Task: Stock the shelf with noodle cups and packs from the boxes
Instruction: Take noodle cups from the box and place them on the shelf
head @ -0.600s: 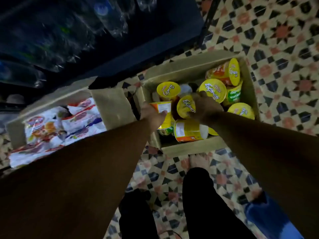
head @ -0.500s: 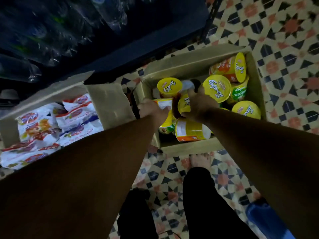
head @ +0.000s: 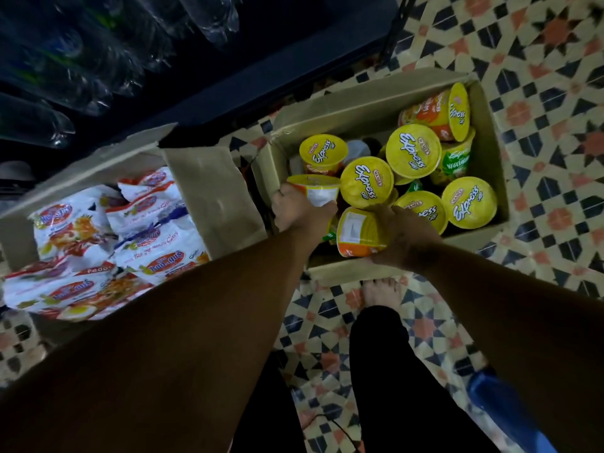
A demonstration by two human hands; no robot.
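A cardboard box (head: 366,103) on the floor holds several yellow-lidded noodle cups (head: 412,150). My left hand (head: 295,212) grips one cup (head: 316,191) at the box's near left corner. My right hand (head: 403,233) grips another cup (head: 359,232) lying on its side at the near edge. A second open box (head: 209,191) to the left is filled with white noodle packs (head: 108,237). The dark shelf (head: 261,60) runs across the top.
Clear plastic bottles (head: 75,60) lie on the shelf at upper left. My bare foot (head: 380,291) and dark trouser legs stand on the patterned tile floor (head: 539,44) just before the cup box. A blue object (head: 510,413) sits at lower right.
My right hand has drawn back from the upright cups in the middle to the cup lying on its side at the near edge. My left hand keeps its cup.
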